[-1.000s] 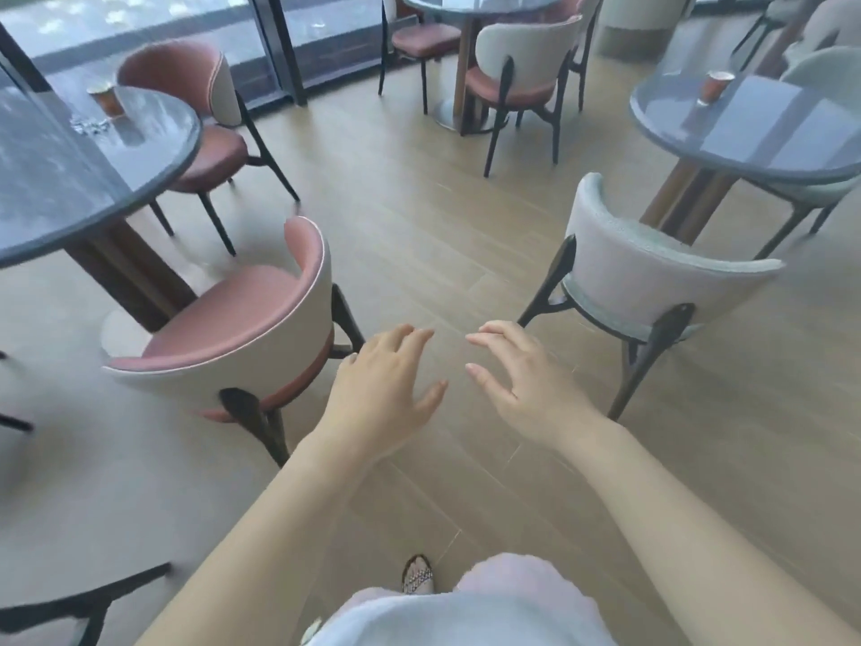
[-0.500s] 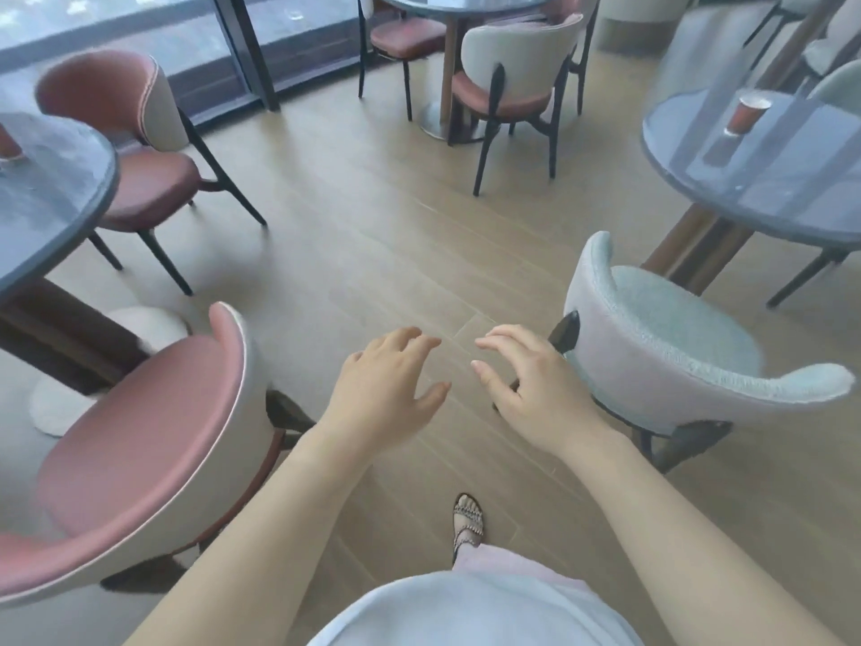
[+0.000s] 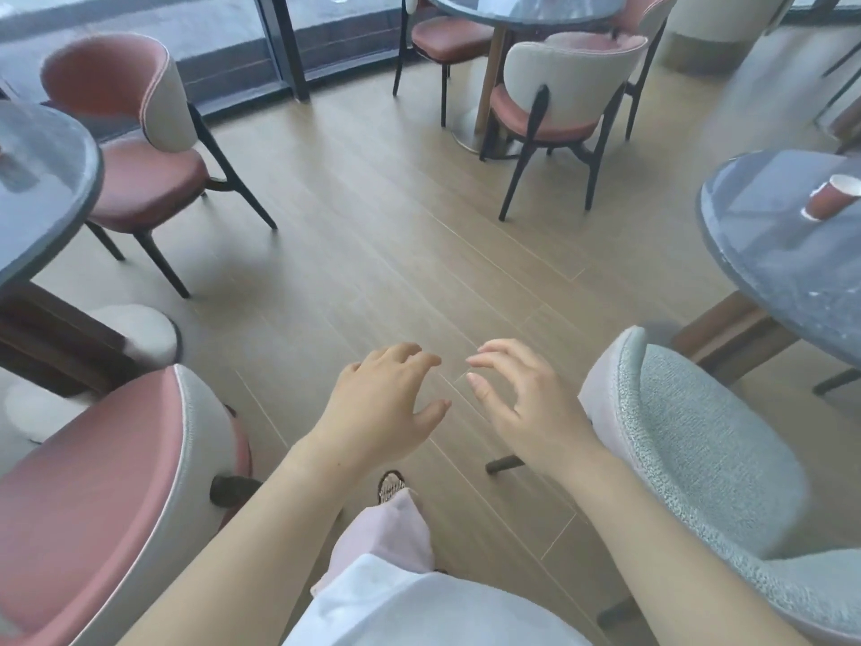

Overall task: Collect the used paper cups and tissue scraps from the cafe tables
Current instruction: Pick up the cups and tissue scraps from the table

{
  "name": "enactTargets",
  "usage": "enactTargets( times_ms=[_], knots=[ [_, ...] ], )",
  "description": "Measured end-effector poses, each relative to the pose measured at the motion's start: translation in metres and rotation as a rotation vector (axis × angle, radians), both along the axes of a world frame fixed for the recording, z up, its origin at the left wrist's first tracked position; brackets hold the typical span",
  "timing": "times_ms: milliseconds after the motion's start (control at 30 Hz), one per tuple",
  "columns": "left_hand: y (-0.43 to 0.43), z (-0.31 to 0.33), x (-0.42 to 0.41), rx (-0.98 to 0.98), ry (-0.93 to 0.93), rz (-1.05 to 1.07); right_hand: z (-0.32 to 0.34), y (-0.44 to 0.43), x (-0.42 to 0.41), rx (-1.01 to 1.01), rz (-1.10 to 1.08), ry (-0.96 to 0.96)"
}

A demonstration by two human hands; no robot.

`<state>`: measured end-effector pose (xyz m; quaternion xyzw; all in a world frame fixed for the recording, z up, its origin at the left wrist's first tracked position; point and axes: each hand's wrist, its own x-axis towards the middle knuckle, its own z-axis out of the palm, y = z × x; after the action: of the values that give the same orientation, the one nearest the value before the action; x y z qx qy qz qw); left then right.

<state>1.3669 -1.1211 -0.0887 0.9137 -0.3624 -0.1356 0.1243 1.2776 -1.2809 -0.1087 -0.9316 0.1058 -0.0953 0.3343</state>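
A reddish-brown paper cup [image 3: 831, 198] with a white rim stands on the round grey table [image 3: 773, 244] at the right edge. My left hand [image 3: 386, 410] and my right hand [image 3: 522, 405] hover side by side over the wooden floor, fingers loosely spread, holding nothing. Both hands are far from the cup, down and to its left. Another round grey table [image 3: 42, 188] reaches in from the left; what lies on it is cut off by the frame edge.
A pink-seated chair [image 3: 107, 496] is close at my lower left and a grey-green chair [image 3: 699, 449] at my lower right. Another pink chair [image 3: 140, 146] stands by the left table. A third table [image 3: 526, 7] with chairs [image 3: 563, 100] is ahead. Open floor lies between.
I have walked forward between the two near chairs, which have slid down and outward. The right table with the cup has come closer. Both hands kept their pose.
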Motion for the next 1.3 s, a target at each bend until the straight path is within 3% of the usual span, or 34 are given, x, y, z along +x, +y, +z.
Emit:
enactTargets(
  times_ms=[233,433,867,1300],
  knots=[
    [-0.047,-0.006,0.093,-0.025,0.027,0.000,-0.003,-0.039,0.099,-0.010,0.025,0.029],
    [-0.065,-0.007,0.224,0.000,0.028,0.041,-0.003,-0.066,0.232,-0.027,0.058,0.043],
    [-0.004,-0.010,0.408,0.064,0.063,0.432,-0.018,-0.025,0.486,-0.191,0.502,0.108],
    [0.044,-0.010,0.627,0.036,0.026,0.728,-0.023,0.033,0.766,-0.271,0.876,0.044]
  ],
)
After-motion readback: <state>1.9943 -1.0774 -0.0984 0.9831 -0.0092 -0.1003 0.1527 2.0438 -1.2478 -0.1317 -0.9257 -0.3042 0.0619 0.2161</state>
